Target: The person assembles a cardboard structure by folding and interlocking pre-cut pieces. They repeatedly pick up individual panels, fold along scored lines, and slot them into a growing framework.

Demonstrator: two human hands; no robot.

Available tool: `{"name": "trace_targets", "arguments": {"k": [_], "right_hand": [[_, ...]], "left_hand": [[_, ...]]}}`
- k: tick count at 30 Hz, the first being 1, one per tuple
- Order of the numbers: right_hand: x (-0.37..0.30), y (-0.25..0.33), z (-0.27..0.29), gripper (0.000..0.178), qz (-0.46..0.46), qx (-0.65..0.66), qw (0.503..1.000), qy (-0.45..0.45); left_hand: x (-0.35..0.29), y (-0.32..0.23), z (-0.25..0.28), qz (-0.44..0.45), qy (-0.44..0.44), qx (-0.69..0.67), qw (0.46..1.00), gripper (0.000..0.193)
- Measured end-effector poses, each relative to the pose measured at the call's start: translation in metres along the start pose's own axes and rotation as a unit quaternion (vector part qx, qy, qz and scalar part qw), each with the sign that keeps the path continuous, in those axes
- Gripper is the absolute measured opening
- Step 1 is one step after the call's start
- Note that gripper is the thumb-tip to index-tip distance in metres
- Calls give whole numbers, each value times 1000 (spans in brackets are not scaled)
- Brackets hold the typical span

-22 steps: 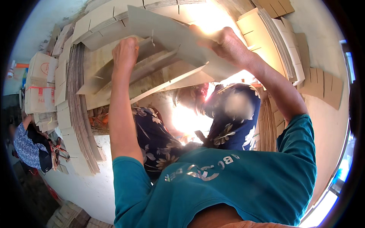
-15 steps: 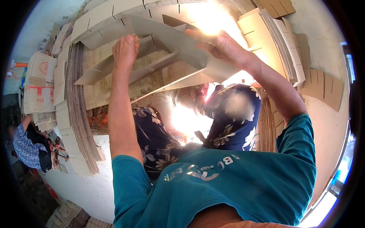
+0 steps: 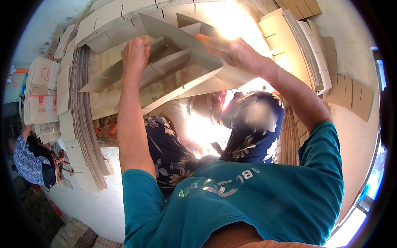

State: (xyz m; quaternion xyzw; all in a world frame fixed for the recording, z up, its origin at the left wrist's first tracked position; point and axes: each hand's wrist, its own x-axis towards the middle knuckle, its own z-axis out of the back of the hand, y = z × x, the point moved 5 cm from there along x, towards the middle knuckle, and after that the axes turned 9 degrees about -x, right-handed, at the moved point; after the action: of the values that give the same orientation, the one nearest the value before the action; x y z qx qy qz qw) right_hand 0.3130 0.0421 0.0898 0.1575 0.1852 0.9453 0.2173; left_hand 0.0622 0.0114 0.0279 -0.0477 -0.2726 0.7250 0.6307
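Grey-brown cardboard divider strips cross one another over a wooden board (image 3: 103, 101) in front of me. My left hand (image 3: 135, 53) is closed, gripping the upper edge of a long cardboard strip (image 3: 101, 80) that runs down to the left. A broad cross strip (image 3: 178, 37) slants from the far middle toward my right hand (image 3: 235, 51), whose fingers are bent around its right part; glare hides some of the grip. Two more strips, a middle one (image 3: 169, 66) and a near one (image 3: 182, 89), meet the cross strip at an angle. Something orange shows at the fingers of both hands.
Stacked slotted cardboard (image 3: 82, 111) stands on the left, with another stack (image 3: 289, 45) on the right and a row of sheets (image 3: 136, 8) along the far side. A taped carton (image 3: 41, 91) is at far left, near another person (image 3: 31, 161). Bright glare fills the far right.
The cross strip has tilted, and its far corner now stands out more sharply. The near strip shows more of its face. My right hand has shifted slightly; my left stays almost in place.
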Motion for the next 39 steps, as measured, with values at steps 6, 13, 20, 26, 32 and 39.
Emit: {"name": "trace_targets", "arguments": {"k": [6,13,20,26,32,39], "right_hand": [[-10,-12,-12,23,75,-26,996,-32],[8,-9,-43,31,-23,-216,963,158],[-64,-86,23,34,-92,-252,944,-190],[-229,-174,73,66,-390,-556,726,-114],[-274,-207,76,63,-385,-496,775,-75],[-320,-284,109,36,-467,-241,776,-350]], "left_hand": [[-6,2,4,10,-9,-19,1000,9],[-1,0,5,33,36,4,999,8],[-25,-21,47,-17,-68,-27,997,37],[-88,-69,82,-15,-163,-107,981,42],[-118,-69,48,35,-68,-141,987,44],[-129,-69,40,-6,-49,-138,989,45]]}}
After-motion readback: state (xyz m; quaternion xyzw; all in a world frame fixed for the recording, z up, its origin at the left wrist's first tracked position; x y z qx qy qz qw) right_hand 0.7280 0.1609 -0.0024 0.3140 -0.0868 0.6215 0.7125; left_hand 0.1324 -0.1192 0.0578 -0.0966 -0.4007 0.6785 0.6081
